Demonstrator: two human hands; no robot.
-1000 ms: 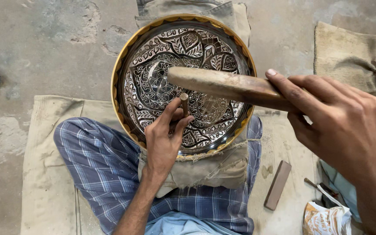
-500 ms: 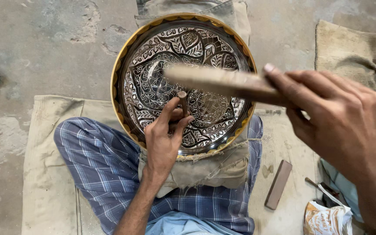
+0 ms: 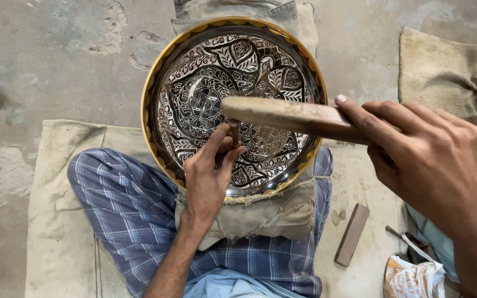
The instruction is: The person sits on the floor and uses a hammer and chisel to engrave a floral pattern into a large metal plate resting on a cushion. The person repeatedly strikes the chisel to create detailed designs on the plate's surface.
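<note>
Wooden mallet (image 3: 282, 116) lower onto chisel (image 3: 233, 132) than before, fingers (image 3: 223, 144) of both hands gripping tools.

Soft, even daylight fills the scene, with only faint shadows on the floor (image 3: 73, 66). The engraved plate (image 3: 205, 105) shows bright glare across its centre. The right hand (image 3: 432, 160), close to the lens, looks slightly soft.
</note>
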